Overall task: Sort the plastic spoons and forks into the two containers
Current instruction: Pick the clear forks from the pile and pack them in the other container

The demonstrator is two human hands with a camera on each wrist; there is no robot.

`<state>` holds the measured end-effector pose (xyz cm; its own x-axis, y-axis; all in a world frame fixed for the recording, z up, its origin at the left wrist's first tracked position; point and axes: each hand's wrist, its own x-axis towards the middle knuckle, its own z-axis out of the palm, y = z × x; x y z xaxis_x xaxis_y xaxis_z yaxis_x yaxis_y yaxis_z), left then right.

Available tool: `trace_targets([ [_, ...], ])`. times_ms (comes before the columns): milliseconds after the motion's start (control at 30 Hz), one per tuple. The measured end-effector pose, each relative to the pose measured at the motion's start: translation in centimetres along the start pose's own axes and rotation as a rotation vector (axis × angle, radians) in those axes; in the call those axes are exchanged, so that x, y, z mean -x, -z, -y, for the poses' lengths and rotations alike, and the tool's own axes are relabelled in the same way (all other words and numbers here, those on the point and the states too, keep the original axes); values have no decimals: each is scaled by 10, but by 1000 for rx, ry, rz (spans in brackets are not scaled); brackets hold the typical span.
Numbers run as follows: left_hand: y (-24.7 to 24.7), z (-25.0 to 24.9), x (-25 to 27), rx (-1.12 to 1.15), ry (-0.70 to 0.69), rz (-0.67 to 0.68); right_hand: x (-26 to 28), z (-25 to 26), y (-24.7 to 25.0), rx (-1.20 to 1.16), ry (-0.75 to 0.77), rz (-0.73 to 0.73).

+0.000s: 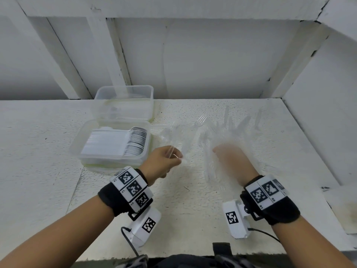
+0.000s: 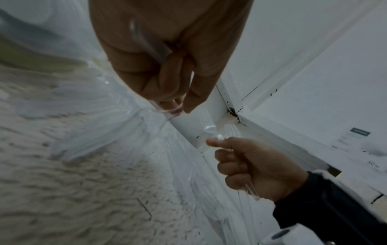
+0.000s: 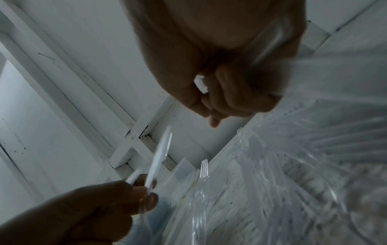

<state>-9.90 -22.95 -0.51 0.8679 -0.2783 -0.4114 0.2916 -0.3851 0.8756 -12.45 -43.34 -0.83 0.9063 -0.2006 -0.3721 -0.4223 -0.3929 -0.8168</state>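
From my remote seat the head cam showed the left hand (image 1: pixel 161 163) raised just right of the near container (image 1: pixel 81 144), fingers curled, pinching clear plastic cutlery (image 1: pixel 171 151) by the handles; in the left wrist cam the handle ends poked out of the fist near the palm, and I couldn't tell spoon vs fork there. The right hand (image 1: pixel 234 161) sat over the loose pile of clear forks and spoons (image 1: pixel 218 130) spread on the white shelf (image 1: pixel 48 122), blurred in the head cam. The left wrist cam caught it better: fingers curled into a fist round a few clear pcs, one fork's tines sticking up past the thumb. So both hands were closed on cutlery, none spread. The near container held a neat, dense stack of white spoons (image 1: pixel 123 142), bowls to the right, handles to the left. The far container (image 1: pixel 125 97) stood right behind it, touching or nearly so, against the back wall (image 1: pixel 212 60); its contents were too transparent to make out. The rest of the pile lay to the right of both containers, approx mid-shelf, w/ some forks fanned toward the back. Both wrists wore black bands w/ marker tags (image 1: pixel 133 187).
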Motion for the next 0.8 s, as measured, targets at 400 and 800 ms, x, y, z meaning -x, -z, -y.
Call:
trace_targets([
  [400, 12, -4, 13, 56, -107, -96, -33, 14, -29, 885, 74, 88],
  [800, 3, 0, 6, -124, -207, -141, -34, 7, -32, 827, 49, 70],
])
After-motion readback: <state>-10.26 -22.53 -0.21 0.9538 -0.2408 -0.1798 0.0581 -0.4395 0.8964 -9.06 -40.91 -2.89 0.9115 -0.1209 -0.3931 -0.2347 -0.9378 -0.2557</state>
